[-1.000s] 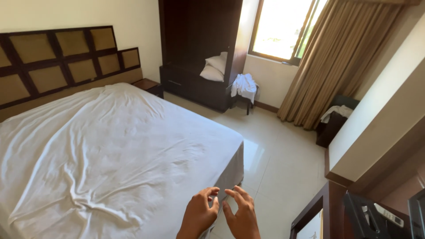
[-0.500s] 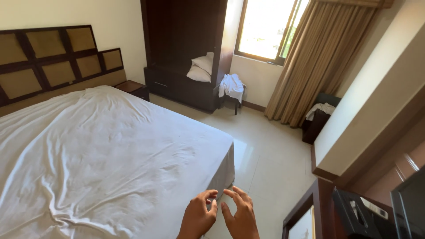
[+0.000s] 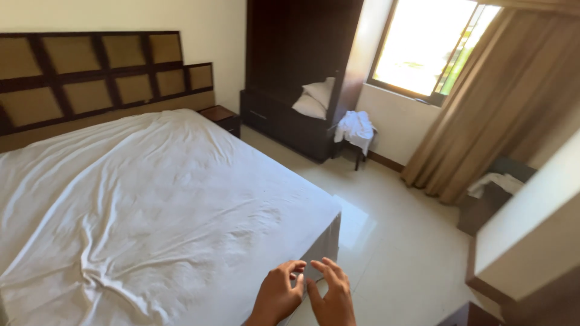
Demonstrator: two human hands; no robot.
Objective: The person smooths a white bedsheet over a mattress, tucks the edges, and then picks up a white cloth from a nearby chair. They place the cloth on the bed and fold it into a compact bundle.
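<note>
A white, wrinkled sheet [image 3: 163, 205] covers the bed, and its near corner hangs down over the side. Both of my hands are at the bottom edge of the view, right at that hanging corner. My left hand [image 3: 279, 294] has its fingers curled, pinching the hem of the sheet. Close beside it, my right hand [image 3: 332, 297] has its fingers spread and touches the same hem without closing on it. The lower part of the corner is hidden behind my hands.
A dark panelled headboard [image 3: 90, 78] runs along the back wall, with a nightstand [image 3: 220, 116] beside it. A dark wardrobe [image 3: 290, 72] holds pillows [image 3: 314, 99], and a stool with a white cloth [image 3: 355, 130] stands nearby. Tan curtains [image 3: 489, 102] hang by the window. Pale tiled floor [image 3: 399, 241] lies to the right.
The view has shifted so the bed corner sits lower and further right. My hands stay at the sheet's corner, and the right hand's fingers have spread a little.
</note>
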